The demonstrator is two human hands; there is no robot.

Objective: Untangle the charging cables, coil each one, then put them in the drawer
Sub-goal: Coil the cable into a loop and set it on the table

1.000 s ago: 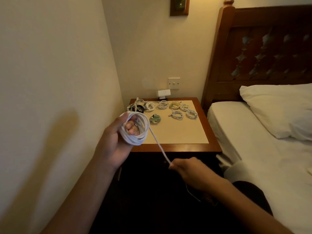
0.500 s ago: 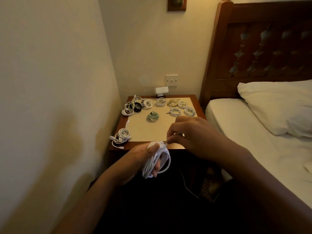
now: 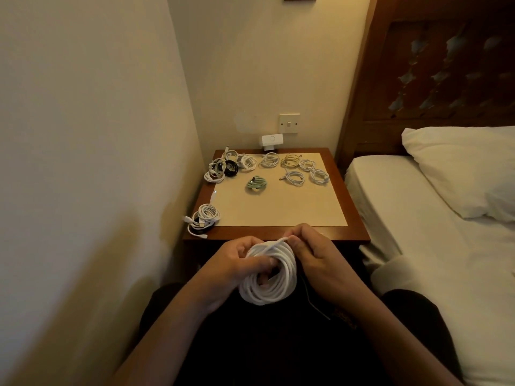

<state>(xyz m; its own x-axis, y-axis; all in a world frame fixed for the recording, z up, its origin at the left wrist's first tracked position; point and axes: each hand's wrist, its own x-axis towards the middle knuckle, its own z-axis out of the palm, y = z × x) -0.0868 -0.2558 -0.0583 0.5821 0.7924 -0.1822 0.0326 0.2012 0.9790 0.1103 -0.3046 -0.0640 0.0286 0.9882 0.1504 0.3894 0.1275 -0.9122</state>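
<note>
A thick white cable coil point(image 3: 271, 277) hangs in front of the bedside table's near edge. My left hand point(image 3: 237, 267) grips the coil with fingers through its loops. My right hand point(image 3: 312, 254) pinches the cable's loose end at the top of the coil. On the bedside table point(image 3: 351, 190) lie several coiled cables: a white bundle point(image 3: 204, 218) at the near left corner, a green coil point(image 3: 256, 185) in the middle, a black one point(image 3: 231, 168) and white ones point(image 3: 269, 160) along the back. No drawer is visible.
A wall runs close along the left. A bed point(image 3: 434, 246) with a white pillow point(image 3: 471, 168) lies to the right, under a dark wooden headboard. A white charger block point(image 3: 271, 141) and a wall switch point(image 3: 289, 123) sit behind the table. A thin dark cable point(image 3: 315, 305) dangles below my right hand.
My left hand brought the coil down from over the table to in front of its edge. My right hand came up from the stretched cable tail to the coil's top.
</note>
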